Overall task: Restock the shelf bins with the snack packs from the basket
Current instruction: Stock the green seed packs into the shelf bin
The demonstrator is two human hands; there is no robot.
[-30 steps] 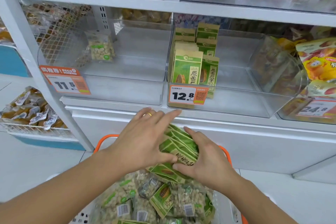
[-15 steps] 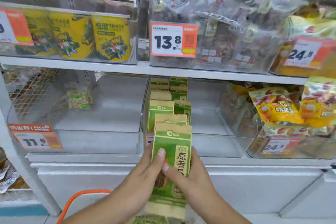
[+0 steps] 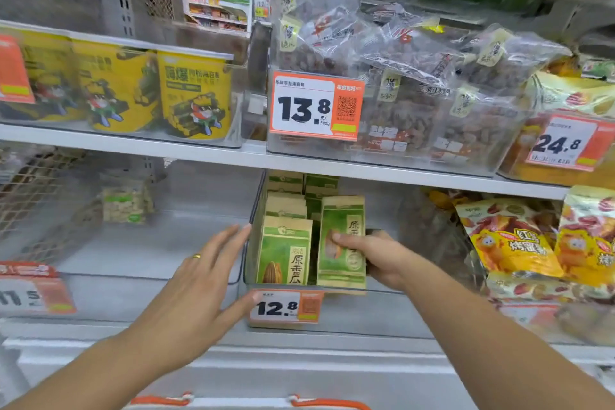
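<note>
My right hand (image 3: 376,256) grips a stack of green snack packs (image 3: 341,240), upright inside the clear middle bin (image 3: 382,313) tagged 12.8. The stack stands just right of a row of like green packs (image 3: 284,250) that runs to the bin's back. My left hand (image 3: 199,280) is open with straight fingers. Its fingertips are at the bin's left wall and its thumb is near the price tag (image 3: 284,308). The basket shows only as an orange handle (image 3: 253,402) at the bottom edge.
The clear bin on the left (image 3: 149,289) holds one pack of pale nuts (image 3: 124,203) at its back. Orange date packs (image 3: 509,240) fill the bin on the right. The upper shelf carries yellow tubs (image 3: 194,96) and clear bags of nuts (image 3: 416,90).
Both hands lifted the green packs out of the basket and up to the shelf. The right hand now holds them in the middle bin alone; the left has let go and spread open.
</note>
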